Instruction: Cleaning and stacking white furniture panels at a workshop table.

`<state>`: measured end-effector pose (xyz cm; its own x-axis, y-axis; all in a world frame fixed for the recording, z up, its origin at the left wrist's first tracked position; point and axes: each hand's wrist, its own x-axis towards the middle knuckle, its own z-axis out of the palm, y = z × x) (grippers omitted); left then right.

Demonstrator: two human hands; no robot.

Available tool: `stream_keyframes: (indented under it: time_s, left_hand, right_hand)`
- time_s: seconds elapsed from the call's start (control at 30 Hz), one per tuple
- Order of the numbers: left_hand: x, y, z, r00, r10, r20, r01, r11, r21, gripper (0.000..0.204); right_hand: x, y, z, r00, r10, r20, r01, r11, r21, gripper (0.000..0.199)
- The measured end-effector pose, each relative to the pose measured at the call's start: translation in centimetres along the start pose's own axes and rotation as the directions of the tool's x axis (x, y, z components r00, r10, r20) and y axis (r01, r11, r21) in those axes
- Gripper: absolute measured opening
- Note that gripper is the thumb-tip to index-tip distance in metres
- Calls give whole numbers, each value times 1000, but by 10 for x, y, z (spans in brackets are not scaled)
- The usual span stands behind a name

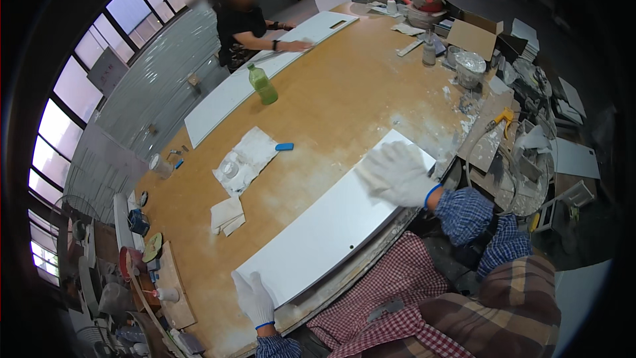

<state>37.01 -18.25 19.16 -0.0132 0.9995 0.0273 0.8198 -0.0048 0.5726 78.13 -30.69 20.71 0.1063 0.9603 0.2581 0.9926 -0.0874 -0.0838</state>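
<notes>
Along table edge point(311, 301), white panel point(331, 232)

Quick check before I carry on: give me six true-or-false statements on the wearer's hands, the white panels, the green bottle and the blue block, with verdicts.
1. The right hand is over the right end of the near white panel. True.
2. The left hand is at that panel's left end. True.
3. The green bottle stands on the near white panel. False: it stands on the table.
4. The blue block is in the left hand. False: it lies on the table, beside a crumpled white sheet.
5. Across the table, a co-worker's hand is at the far white panel. True.
6. The wearer's hands are bare. False: both wear white gloves.
</notes>
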Motion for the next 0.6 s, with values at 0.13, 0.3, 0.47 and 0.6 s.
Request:
stream_keyframes:
  time_s: [0.13, 0.3, 0.47, 0.6]
  left_hand:
    - [-2, 4, -6, 999, 52, -9, -52, 998, -33, 67]
    - [3, -4, 1, 999, 32, -24, -33, 997, -74, 66]
    - [3, -18, 11, 995, 74, -66, -84, 984, -160, 61]
    - [3, -21, 10, 999, 40, -33, -46, 977, -208, 57]
  right_hand:
    - [-2, 43, 4, 986, 121, -117, -135, 983, -125, 63]
    - [37, -46, -18, 976, 134, 172, -132, 991, -22, 67]
    - [60, -169, 43, 955, -273, -120, 291, 941, 171, 63]
    - [63, -246, 45, 872, -462, -163, 490, 826, 279, 57]
